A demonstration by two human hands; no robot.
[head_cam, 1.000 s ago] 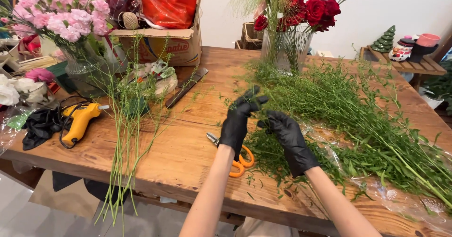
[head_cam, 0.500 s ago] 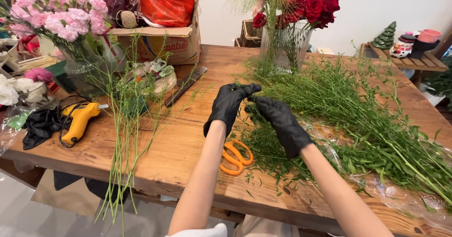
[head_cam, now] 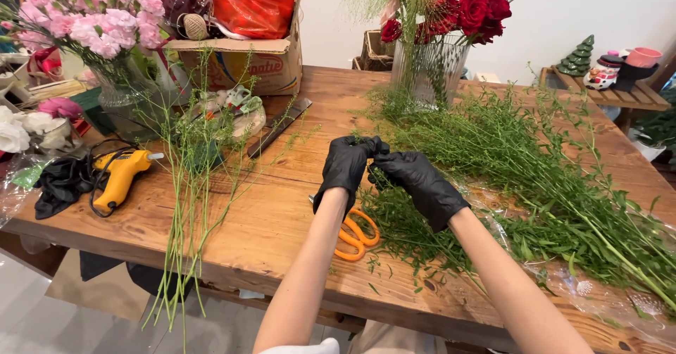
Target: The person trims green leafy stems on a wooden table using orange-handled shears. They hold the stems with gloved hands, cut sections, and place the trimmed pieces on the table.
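Black gloves cover both hands at the centre of the frame: the left hand [head_cam: 346,167] and the right hand [head_cam: 420,184] meet fingertip to fingertip, fingers curled and pinched on a thin green sprig [head_cam: 372,158] held between them just above the wooden table [head_cam: 282,213]. The sprig is slight and partly hidden by the gloves, so a hard pull could likely snap it or strip its leaves. Orange-handled scissors [head_cam: 355,236] lie directly under the left wrist, touching the loose greenery; a forearm dropping down could knock them toward the near table edge at the bottom of the frame. A large heap of green stems [head_cam: 535,178] fills the right half, running up to a glass vase of red roses [head_cam: 429,65] at upper centre, which a wide sweep might tip. Left of centre, a small bundle of long stems [head_cam: 186,206] overhangs the near edge. Bare wood between that bundle and the hands gives the most open room.
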